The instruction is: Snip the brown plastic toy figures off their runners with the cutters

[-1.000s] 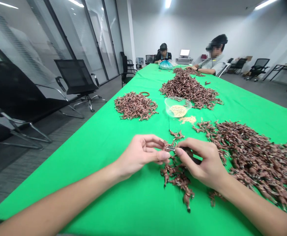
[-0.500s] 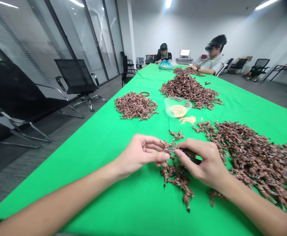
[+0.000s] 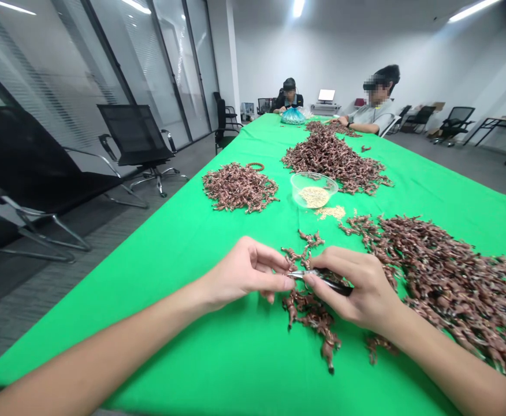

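Note:
In my right hand is a pair of tweezers with a dark body and silver tips, gripped between thumb and fingers. The tips point left and meet the fingertips of my left hand. That hand is closed in a pinch; what lies between its thumb and fingers is too small and covered to make out. Small brown horse-like figurines lie on the green cloth below and between my hands. A few more figurines lie just beyond my fingers.
A large figurine heap spreads at the right. Further off are a second heap and a smaller pile. A clear bowl holds pale bits, with some loose pale bits beside it. Two people sit at the far end.
My left fingers have drawn slightly back and closed nearer the tweezers' tips. The tweezers have tilted and show more of their length. Brown figurine parts by my left fingertips are less covered.

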A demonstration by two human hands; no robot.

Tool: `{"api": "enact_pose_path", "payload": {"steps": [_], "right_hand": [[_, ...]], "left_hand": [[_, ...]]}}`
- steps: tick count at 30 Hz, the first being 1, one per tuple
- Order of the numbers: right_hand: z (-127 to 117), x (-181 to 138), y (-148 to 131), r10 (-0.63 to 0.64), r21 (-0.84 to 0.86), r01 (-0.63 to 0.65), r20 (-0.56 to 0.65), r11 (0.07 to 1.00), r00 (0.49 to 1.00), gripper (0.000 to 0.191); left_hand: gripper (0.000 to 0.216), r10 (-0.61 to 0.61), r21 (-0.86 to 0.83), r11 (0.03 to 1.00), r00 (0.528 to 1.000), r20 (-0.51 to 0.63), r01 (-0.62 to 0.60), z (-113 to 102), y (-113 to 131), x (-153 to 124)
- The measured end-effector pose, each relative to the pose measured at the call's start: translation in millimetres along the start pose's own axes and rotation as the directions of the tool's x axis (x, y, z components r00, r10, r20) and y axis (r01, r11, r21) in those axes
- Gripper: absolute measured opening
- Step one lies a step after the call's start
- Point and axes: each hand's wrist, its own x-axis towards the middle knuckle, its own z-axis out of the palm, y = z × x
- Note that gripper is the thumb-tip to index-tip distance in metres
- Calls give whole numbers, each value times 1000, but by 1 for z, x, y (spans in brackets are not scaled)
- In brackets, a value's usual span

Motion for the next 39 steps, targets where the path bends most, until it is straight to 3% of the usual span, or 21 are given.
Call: {"api": "enact_pose_path", "payload": {"steps": [9,30,34,39], "right_hand": [[-2,2,0,80,22,-79,-53,997,995,8],[-4,3,2,86,15,-85,-92,996,992,5],[-4,3,5,96,10,-95,-92,995,991,5],[-4,3,10,101,-1,-101,-92,995,991,6]], "left_hand": [[28,20,-30,999,997,-80,-22,-1,-2,3],[13,213,-38,976,977,-19,-213,-3,-4,4],[17,215,-11,976,974,-69,-216,-6,-4,7],[28,223,156,969,954,-202,-193,-15,-4,10]]}}
